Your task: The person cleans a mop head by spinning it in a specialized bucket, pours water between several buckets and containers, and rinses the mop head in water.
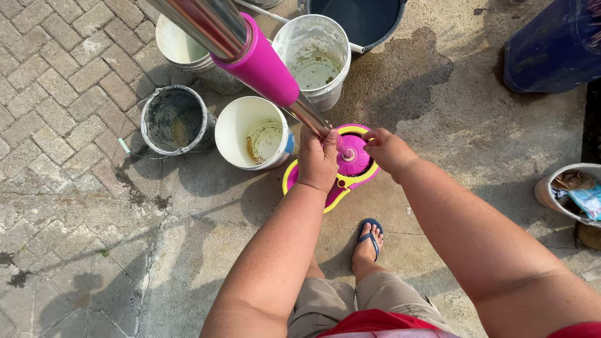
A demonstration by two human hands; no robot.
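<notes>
A spin mop stands upright with a steel pole [206, 22] and a magenta grip sleeve [260, 59]. Its pink and yellow round head [357, 164] rests on the concrete ground. My left hand [317, 159] is closed around the lower pole just above the head. My right hand [386, 150] touches the right side of the head, fingers pinched at its rim. My sandalled foot [369, 241] stands just below the head.
Several dirty white buckets [250, 134] [175, 119] [313, 53] [184, 47] cluster to the left and behind the mop. A dark tub [360, 19] sits at the top, a blue barrel [554, 47] top right, a small pail with rubbish [573, 191] at the right edge. Brick paving lies left.
</notes>
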